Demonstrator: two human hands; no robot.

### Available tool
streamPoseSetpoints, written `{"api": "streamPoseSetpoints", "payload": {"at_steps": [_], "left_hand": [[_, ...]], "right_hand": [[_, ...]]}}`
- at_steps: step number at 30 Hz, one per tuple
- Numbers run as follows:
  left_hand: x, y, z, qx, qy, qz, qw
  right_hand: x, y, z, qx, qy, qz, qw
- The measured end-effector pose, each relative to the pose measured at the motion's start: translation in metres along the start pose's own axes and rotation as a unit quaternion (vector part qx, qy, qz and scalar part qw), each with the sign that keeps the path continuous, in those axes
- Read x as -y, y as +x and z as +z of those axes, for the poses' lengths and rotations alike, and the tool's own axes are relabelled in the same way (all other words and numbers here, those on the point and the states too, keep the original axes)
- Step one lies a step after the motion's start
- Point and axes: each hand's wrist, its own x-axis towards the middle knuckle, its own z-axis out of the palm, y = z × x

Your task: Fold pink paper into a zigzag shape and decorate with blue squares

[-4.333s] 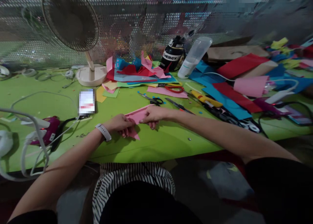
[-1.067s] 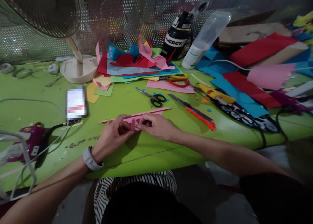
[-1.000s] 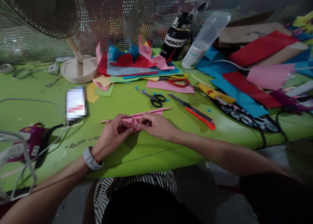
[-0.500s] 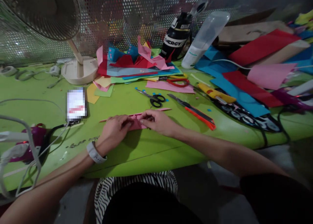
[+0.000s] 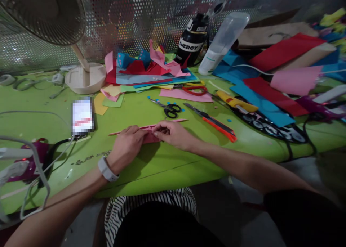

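Note:
A folded piece of pink paper [image 5: 151, 138] lies on the green table near its front edge, its two narrow pointed ends sticking out left and right. My left hand [image 5: 130, 143] is closed on its left part, with a pale watch on the wrist. From the other side my right hand [image 5: 173, 134] pinches the paper near the middle, thumb and forefinger together. The fingers of both hands almost meet and cover part of the folds. Just beyond them lie black-handled scissors [image 5: 171, 110], and to the right a red and black utility knife [image 5: 213, 124].
Behind stand a fan [image 5: 85, 77], a black bottle [image 5: 190, 41] and a clear bottle [image 5: 224, 43]. Coloured paper sheets [image 5: 151, 79] are stacked at the back. A phone [image 5: 82, 115] and a power strip with cables [image 5: 35, 157] lie left. Red-handled scissors [image 5: 194, 91] and a yellow cutter [image 5: 236, 101] lie right.
My left fingers have shifted slightly toward the right hand along the pink paper. The whole view has moved a little; both hands keep their hold.

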Motion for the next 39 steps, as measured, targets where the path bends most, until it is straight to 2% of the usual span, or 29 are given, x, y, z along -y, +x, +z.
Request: {"api": "streamPoseSetpoints", "payload": {"at_steps": [8, 11, 14, 16, 20, 23, 27, 31, 39], "left_hand": [[0.000, -0.001, 0.001, 0.004, 0.060, 0.003, 0.998], [-0.001, -0.002, 0.002, 0.000, 0.069, 0.004, 0.998], [0.000, -0.003, 0.004, -0.014, 0.065, 0.004, 0.998], [0.001, -0.003, 0.006, -0.024, 0.057, 0.007, 0.998], [0.004, -0.004, 0.004, -0.057, 0.047, 0.036, 0.997], [0.000, -0.011, -0.003, -0.084, 0.075, 0.083, 0.990], [-0.013, -0.026, -0.006, -0.045, 0.130, 0.146, 0.980], [-0.020, -0.038, 0.004, -0.011, 0.172, 0.130, 0.976], [-0.014, -0.042, 0.016, 0.024, 0.157, 0.092, 0.983]], "right_hand": [[0.003, -0.001, -0.001, 0.005, -0.020, -0.001, 1.000], [0.002, -0.005, 0.000, -0.012, -0.114, -0.072, 0.991], [0.001, -0.011, 0.001, -0.024, -0.238, -0.169, 0.956], [0.001, -0.013, 0.001, -0.019, -0.278, -0.193, 0.941], [0.000, -0.013, -0.001, 0.005, -0.294, -0.186, 0.938], [-0.003, -0.012, -0.001, -0.003, -0.298, -0.186, 0.936], [-0.005, -0.011, 0.001, -0.017, -0.299, -0.190, 0.935], [-0.002, -0.011, 0.001, -0.021, -0.284, -0.179, 0.942], [0.003, -0.015, -0.003, -0.004, -0.315, -0.160, 0.936]]}}
